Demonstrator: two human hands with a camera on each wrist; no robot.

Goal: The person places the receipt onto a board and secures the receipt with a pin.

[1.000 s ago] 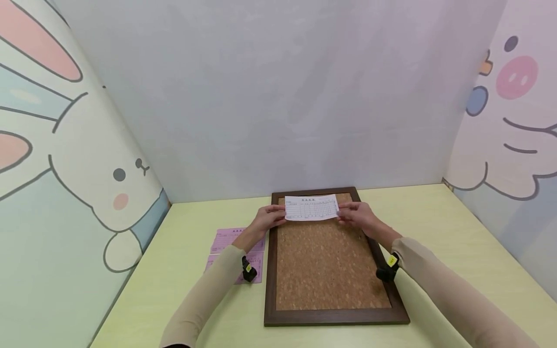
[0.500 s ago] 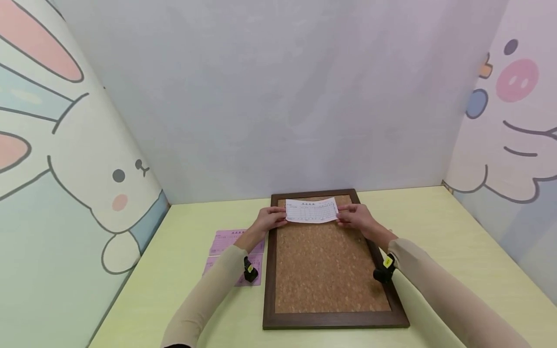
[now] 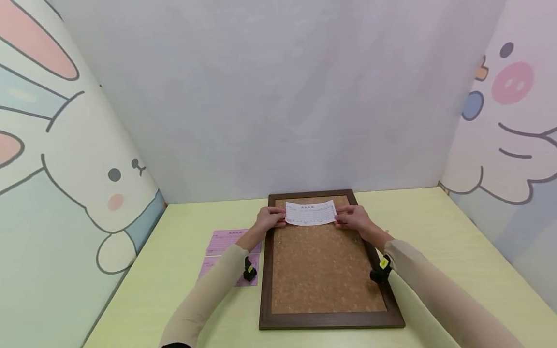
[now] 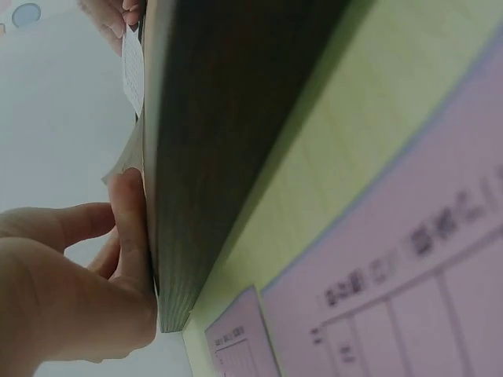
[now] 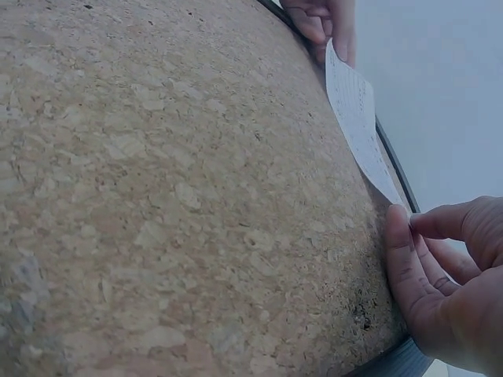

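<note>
A white printed paper form spans the far end of a cork board with a dark brown frame. My left hand pinches the form's left edge between thumb and fingers. At the opposite edge my right hand pinches it the same way. The slip curves slightly, its middle bowed down toward the cork. In the right wrist view the right thumb and fingers meet at the corner of the paper slip, close over the cork. The left wrist view shows the left hand beside the frame edge.
Two pink printed forms lie one below the other on the pale yellow table, left of the board and partly behind the left forearm. A grey wall rises behind, and side panels carry cartoon animals.
Both hands keep their pinch on the form. It has shifted slightly toward me on the cork, and its curve has changed a little. The whole view has drifted slightly.
</note>
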